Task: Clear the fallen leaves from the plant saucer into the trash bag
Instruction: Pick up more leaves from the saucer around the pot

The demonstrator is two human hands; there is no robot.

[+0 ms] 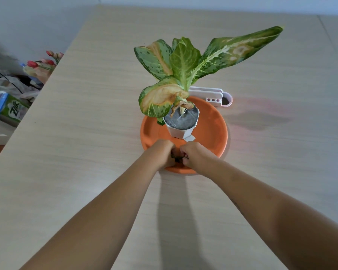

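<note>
While both fists meet at the orange saucer's (213, 131) six o'clock rim, left hand (162, 152) and right hand (195, 154) curl closed, pinching dark leaf scraps (178, 158) between them. At nine o'clock, a green box (14, 111) reads "Zilk".

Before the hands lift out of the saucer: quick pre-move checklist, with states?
1. Both hands in the saucer: ok, left hand and right hand meet at its near rim.
2. Leaves gripped: cannot tell; only dark bits show between the curled fingers.
3. Rest of saucer clear of leaves: ok for the visible part; behind the pot is hidden.
4. Pot upright: ok, clear of both hands.
5. Trash bag within reach: not ok, none in view.
6. Drooping yellowed leaf out of the lift path: ok, it hangs behind the hands.
</note>
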